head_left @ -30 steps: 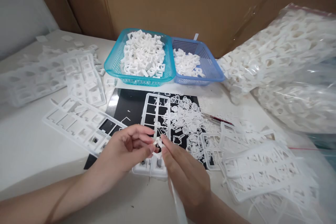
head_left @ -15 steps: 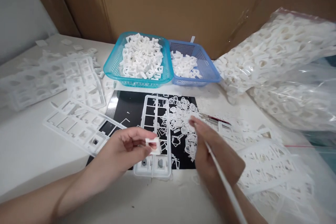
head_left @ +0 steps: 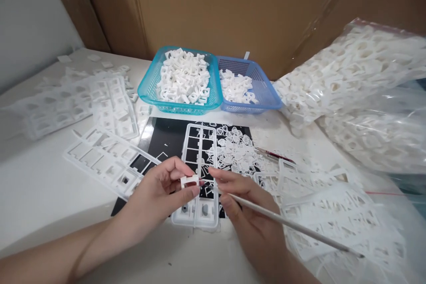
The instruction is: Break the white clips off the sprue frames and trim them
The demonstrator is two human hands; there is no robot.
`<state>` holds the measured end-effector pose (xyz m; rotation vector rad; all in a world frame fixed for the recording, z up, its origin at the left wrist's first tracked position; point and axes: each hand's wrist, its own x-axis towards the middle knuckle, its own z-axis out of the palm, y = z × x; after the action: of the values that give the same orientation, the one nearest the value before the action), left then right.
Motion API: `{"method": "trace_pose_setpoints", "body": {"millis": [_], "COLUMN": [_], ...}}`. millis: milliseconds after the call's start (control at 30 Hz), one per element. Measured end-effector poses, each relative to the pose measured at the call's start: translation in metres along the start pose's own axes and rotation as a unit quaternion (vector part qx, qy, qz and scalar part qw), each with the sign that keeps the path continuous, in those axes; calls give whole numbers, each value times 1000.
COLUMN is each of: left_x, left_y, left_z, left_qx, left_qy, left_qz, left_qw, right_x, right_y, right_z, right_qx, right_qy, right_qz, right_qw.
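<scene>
My left hand [head_left: 159, 188] pinches a small white plastic piece [head_left: 190, 181] with a cut-out between thumb and fingers. My right hand [head_left: 251, 213] is closed around a long, slim tool with a whitish handle [head_left: 293, 223]. The tool's thin front end points at the right side of the piece, and whether it touches cannot be made out. Below both hands, a white plastic frame [head_left: 216, 159] of small cells lies on a black mat [head_left: 166, 135]. Pieces still sit in its nearest cells, while the farther ones show the mat through them.
A teal basket [head_left: 146, 88] and a blue basket [head_left: 266, 91] at the back hold white pieces. Thin scraps [head_left: 233, 148] cover the mat's right side near tweezers [head_left: 274, 154]. More frames [head_left: 100, 155] lie left. Filled clear bags [head_left: 359, 71] stand right, beyond stacked frames [head_left: 346, 217].
My right hand has moved left, bringing the tool's front end to the piece; its handle now slants more to the right. My left hand has tilted the piece. The whole view shifted slightly.
</scene>
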<state>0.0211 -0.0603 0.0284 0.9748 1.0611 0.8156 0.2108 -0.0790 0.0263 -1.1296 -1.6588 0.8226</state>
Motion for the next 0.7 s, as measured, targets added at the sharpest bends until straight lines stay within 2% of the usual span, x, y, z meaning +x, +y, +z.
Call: {"method": "trace_pose_setpoints", "body": {"millis": [267,467,633,700], "left_x": [-4,-6,-4,-4], "left_y": [0,0,-2,-2], "left_z": [0,-1,-2,-2], "left_qx": [93,147,156,162], "left_qy": [18,21,-9,-20], "left_qz": [16,49,46,43], "left_qw": [995,988,987,986], "right_x": [-7,-3,-6,-6], "right_y": [-2,-8,4,11], "right_z": [12,11,11,11], "right_qx": [-14,-31,-122,-156], "right_qy": [-11,-52,-63,-46], "right_qz": [4,-57,-149,-155], "right_qw": [1000,997,979,974]}}
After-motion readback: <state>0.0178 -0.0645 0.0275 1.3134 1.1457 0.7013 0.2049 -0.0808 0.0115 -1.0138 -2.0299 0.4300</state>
